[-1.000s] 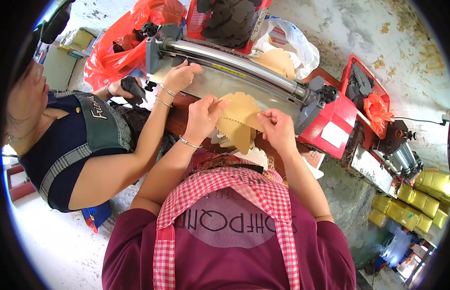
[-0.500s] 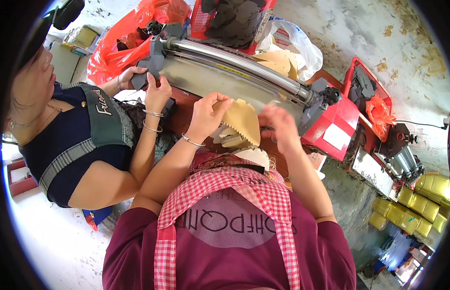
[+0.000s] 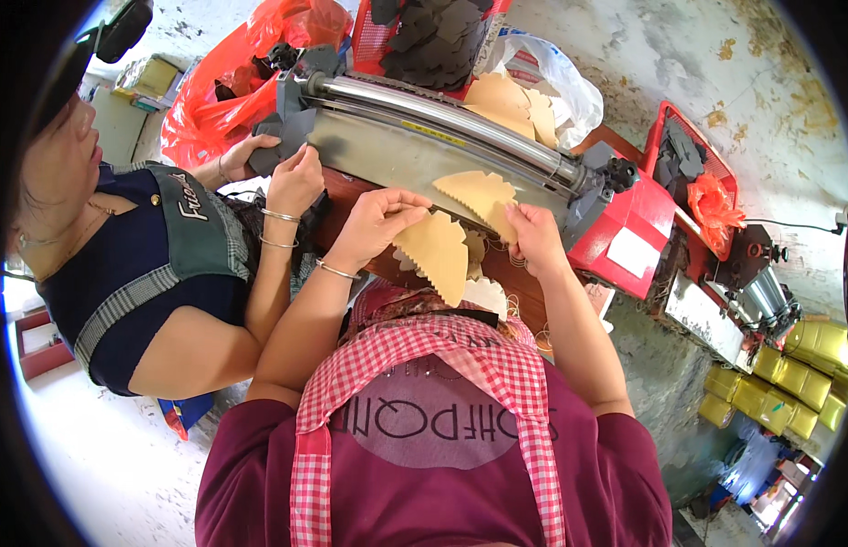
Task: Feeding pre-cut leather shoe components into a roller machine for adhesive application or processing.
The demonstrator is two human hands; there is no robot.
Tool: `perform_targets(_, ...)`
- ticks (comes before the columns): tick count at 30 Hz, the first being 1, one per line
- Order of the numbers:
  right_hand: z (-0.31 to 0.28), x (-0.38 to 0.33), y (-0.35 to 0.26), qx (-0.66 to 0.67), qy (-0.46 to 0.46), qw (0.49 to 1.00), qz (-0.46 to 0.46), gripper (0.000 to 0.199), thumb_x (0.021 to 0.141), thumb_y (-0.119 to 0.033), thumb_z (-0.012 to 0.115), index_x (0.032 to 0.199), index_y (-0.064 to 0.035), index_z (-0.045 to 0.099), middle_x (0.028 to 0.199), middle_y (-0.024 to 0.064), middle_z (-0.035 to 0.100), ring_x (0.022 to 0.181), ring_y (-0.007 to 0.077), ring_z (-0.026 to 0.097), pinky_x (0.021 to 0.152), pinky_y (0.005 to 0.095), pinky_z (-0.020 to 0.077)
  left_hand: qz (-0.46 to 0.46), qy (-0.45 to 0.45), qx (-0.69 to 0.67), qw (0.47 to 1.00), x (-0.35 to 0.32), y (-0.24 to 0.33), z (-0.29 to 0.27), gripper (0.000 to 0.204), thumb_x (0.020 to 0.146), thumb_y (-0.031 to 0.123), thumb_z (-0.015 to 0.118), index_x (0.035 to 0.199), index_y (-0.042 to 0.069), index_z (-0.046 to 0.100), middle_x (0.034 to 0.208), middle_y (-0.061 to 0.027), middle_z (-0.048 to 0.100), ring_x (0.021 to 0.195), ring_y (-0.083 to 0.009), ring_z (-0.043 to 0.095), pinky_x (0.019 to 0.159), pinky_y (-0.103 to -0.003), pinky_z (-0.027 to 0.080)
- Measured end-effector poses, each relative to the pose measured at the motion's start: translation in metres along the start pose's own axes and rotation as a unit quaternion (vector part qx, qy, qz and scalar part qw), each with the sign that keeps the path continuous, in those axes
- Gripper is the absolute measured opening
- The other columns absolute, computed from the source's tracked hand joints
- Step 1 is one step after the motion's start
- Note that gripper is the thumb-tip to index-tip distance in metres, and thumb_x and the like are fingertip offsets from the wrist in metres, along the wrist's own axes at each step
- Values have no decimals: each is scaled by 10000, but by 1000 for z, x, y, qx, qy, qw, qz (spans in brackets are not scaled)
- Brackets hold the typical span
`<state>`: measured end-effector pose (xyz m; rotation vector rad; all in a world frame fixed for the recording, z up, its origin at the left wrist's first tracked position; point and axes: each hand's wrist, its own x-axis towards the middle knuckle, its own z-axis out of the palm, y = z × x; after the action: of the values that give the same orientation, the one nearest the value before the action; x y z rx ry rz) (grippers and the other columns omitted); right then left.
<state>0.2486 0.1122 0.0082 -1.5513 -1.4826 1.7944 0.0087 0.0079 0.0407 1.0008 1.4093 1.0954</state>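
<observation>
My left hand pinches a tan fan-shaped piece with a zigzag edge, holding it tilted down toward my chest. My right hand grips a second tan zigzag-edged piece that lies against the grey bed of a roller machine. More tan pieces lie stacked on the wooden table below my hands. A person in a dark apron on my left has both hands on a dark grey piece at the machine's left end.
A red mesh basket of dark grey cut pieces stands behind the rollers, with tan pieces in a white bag beside it. A red plastic bag lies at the back left. The machine's red housing and yellow containers are on the right.
My hands have pulled two tan pieces apart: the left one came down toward me, the right one went onto the machine bed. The other person's hands moved to the machine's left end.
</observation>
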Motion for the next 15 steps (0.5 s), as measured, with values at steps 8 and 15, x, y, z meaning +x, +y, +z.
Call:
perform_targets(8, 17, -27, -33, 232, -6, 971, 64, 297, 968, -304, 541, 1030, -20, 600, 838, 55, 657, 622, 89, 592, 506, 201, 450, 90, 139, 223, 961, 8, -5, 14, 159, 904, 137, 625, 868, -18, 636, 694, -62, 622, 637, -58, 531, 593, -236, 442)
perform_targets(15, 24, -37, -26, -49, 17, 992, -118, 247, 909, -185, 606, 783, 27, 623, 579, 29, 586, 440, 74, 517, 434, 247, 401, 108, 146, 226, 957, 8, -1, 19, 209, 865, 185, 679, 839, -9, 605, 585, -140, 556, 502, -138, 540, 481, -301, 414)
